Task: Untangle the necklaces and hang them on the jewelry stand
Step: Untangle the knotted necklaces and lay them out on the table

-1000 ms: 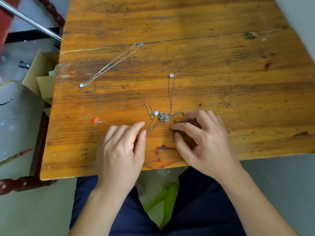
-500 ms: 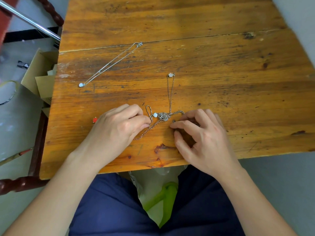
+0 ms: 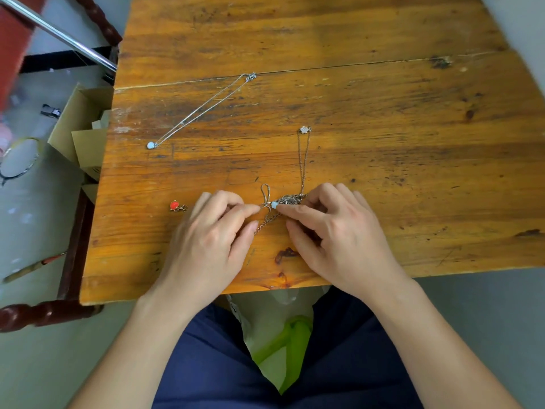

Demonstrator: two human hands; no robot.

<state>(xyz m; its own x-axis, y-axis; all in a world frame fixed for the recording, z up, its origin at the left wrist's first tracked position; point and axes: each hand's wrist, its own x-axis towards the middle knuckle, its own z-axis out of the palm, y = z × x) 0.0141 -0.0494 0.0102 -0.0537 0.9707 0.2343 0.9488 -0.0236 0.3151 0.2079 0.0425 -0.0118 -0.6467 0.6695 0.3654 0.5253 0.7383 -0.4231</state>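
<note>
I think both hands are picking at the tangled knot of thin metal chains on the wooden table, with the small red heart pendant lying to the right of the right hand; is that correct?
Not quite: the head view shows the small red heart pendant left of the left hand, not right of the right hand. Both hands are at the tangled knot of thin metal chains.

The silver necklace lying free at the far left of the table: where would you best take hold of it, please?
Pinch the silver necklace at its far end, coming from above. Both strands meet there, and it lies straight on the table, so lifting lets the pale pendant hang down without snarling, I'd guess.
</note>
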